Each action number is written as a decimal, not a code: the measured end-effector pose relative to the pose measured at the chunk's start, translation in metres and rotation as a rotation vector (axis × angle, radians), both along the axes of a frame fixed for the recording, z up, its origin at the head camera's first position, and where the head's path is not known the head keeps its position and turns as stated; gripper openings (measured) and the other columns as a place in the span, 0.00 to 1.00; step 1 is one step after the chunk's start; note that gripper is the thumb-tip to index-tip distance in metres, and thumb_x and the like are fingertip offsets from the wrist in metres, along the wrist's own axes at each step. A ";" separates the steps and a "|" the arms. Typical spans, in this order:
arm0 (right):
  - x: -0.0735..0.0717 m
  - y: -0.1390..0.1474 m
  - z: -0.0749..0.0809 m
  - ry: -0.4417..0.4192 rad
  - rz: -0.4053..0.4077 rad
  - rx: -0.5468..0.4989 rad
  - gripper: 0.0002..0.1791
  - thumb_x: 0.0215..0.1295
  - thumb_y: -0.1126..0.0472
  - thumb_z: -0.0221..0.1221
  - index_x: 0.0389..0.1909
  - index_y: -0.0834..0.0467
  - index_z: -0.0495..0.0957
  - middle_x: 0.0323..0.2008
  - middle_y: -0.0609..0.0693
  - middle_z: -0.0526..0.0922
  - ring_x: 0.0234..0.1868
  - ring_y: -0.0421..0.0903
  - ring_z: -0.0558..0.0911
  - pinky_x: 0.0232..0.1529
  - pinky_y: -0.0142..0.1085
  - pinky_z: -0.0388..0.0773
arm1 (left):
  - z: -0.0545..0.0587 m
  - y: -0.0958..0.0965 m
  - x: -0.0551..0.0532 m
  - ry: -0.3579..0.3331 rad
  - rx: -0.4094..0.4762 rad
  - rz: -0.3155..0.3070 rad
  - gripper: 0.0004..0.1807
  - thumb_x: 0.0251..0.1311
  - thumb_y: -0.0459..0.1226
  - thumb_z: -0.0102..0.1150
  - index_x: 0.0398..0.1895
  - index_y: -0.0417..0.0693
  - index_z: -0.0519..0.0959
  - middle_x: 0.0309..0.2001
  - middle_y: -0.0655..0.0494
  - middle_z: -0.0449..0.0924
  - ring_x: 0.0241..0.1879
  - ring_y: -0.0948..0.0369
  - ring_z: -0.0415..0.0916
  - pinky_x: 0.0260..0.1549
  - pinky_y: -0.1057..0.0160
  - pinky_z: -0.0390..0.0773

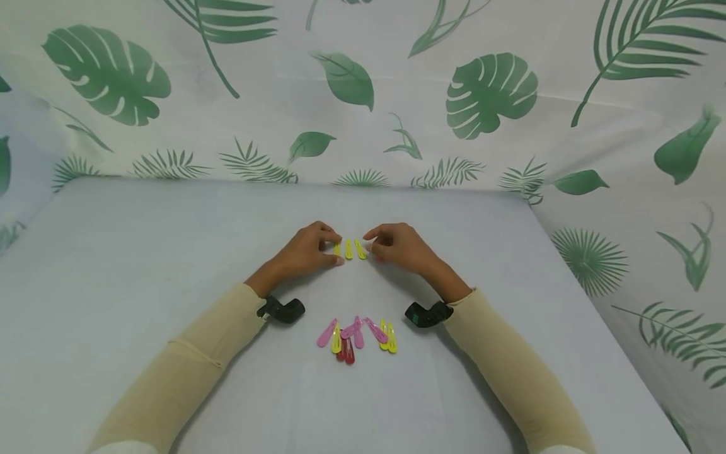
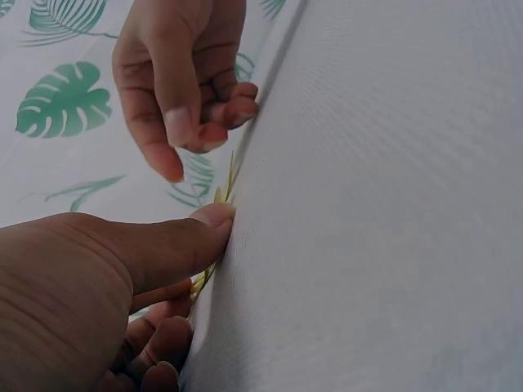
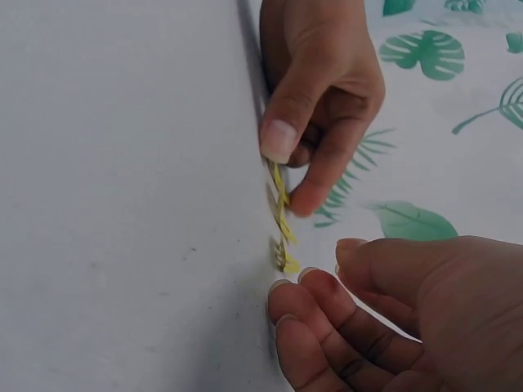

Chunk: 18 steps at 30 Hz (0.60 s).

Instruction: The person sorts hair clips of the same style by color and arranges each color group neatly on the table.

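Note:
Three yellow snap hair clips stand side by side in a short row on the table in the head view. At the row's left end, my left hand [image 1: 306,252] pinches the left yellow hair clip [image 1: 337,249] between thumb and forefinger, one at each end. The middle yellow clip [image 1: 348,250] lies beside it. To the right, my right hand [image 1: 400,244] is bent loosely near the right yellow clip [image 1: 360,250], holding nothing. In the right wrist view its fingertips are apart from the nearest yellow clip [image 3: 288,260]. My left fingers partly hide the left clip.
Nearer my body lies a loose group of clips: pink clips [image 1: 326,334], yellow clips [image 1: 392,339] and red clips [image 1: 348,352], some overlapping. The pale table [image 1: 255,391] meets a leaf-printed cloth [image 1: 391,82] behind the hands.

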State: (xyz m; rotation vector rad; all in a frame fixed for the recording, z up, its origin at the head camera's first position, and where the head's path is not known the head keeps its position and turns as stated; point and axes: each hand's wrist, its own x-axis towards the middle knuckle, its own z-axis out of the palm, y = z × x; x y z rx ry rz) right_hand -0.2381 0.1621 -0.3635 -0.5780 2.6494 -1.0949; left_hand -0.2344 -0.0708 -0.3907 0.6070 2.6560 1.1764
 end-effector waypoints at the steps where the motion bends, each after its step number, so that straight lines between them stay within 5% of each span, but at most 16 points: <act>1: 0.002 0.001 0.000 -0.003 0.008 -0.001 0.13 0.68 0.64 0.58 0.50 0.62 0.81 0.32 0.53 0.83 0.29 0.45 0.81 0.32 0.37 0.76 | 0.000 0.000 0.000 0.002 -0.001 0.000 0.26 0.58 0.39 0.68 0.59 0.40 0.77 0.56 0.47 0.70 0.48 0.53 0.70 0.47 0.56 0.71; 14: 0.027 0.014 0.001 -0.003 0.095 -0.049 0.12 0.66 0.65 0.60 0.49 0.63 0.81 0.30 0.52 0.82 0.28 0.45 0.80 0.32 0.38 0.74 | 0.000 0.001 0.001 0.011 -0.007 0.006 0.26 0.58 0.39 0.69 0.59 0.41 0.78 0.55 0.47 0.71 0.47 0.54 0.70 0.46 0.56 0.71; 18: 0.029 0.024 -0.004 -0.012 0.058 -0.067 0.12 0.66 0.63 0.60 0.48 0.62 0.82 0.31 0.51 0.82 0.29 0.45 0.81 0.33 0.38 0.76 | -0.001 0.000 0.001 0.015 0.007 0.003 0.26 0.58 0.38 0.69 0.59 0.40 0.78 0.55 0.47 0.71 0.47 0.54 0.70 0.46 0.56 0.71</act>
